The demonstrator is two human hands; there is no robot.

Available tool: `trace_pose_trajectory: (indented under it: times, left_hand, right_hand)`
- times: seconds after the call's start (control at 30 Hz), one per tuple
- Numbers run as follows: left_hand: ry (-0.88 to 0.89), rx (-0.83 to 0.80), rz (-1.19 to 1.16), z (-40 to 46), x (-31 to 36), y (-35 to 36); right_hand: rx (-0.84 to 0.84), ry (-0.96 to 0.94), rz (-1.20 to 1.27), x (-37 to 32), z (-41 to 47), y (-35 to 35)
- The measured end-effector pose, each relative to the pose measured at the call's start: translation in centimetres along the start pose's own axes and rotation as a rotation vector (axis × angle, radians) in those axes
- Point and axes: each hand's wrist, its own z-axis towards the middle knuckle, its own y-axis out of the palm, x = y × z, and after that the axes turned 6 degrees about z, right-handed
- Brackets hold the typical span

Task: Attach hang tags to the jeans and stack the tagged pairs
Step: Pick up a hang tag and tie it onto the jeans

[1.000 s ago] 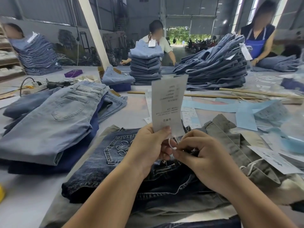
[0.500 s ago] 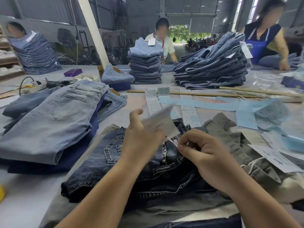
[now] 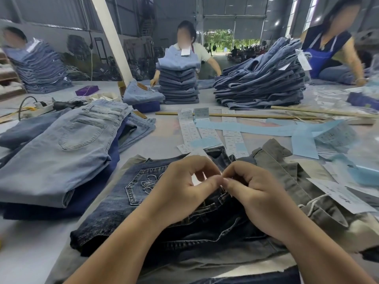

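Left hand: my grip pinches the tag string, hang tag tucked behind my fingers.
Right hand: grip pinches the string's other end.
Dark jeans: lower centre, on the table.
Care: I keep the string taut while fastening it at the waistband.

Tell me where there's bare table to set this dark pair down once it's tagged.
Bare table shows near-left, between the dark jeans and the light folded jeans. A smaller strip lies between that light pile and the label strips. The right side is crowded: grey trousers, blue paper, loose tags.
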Motion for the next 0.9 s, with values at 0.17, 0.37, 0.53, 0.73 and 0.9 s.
trace_pose_trajectory:
  times: [0.17,0.37,0.53,0.73,0.9]
  left_hand:
    - [-0.208,-0.076,-0.248,0.6,-0.6,0.3]
    - [-0.310,-0.050,-0.393,0.7,-0.4,0.8]
    - [-0.400,-0.023,-0.511,0.7,-0.4,0.9]
    - [-0.416,-0.018,-0.574,0.6,-0.3,1.1]
    - [-0.411,-0.069,-0.635,0.5,-0.1,1.3]
  right_hand:
    - [0.056,-0.023,-0.024,-0.1,-0.3,0.2]
    - [0.163,-0.129,-0.163,-0.2,-0.5,0.8]
    - [0.201,-0.164,-0.209,-0.1,-0.6,0.8]
    - [0.148,-0.137,-0.197,-0.3,-0.7,0.8]
    - [0.094,-0.102,-0.169,-0.1,-0.6,0.6]
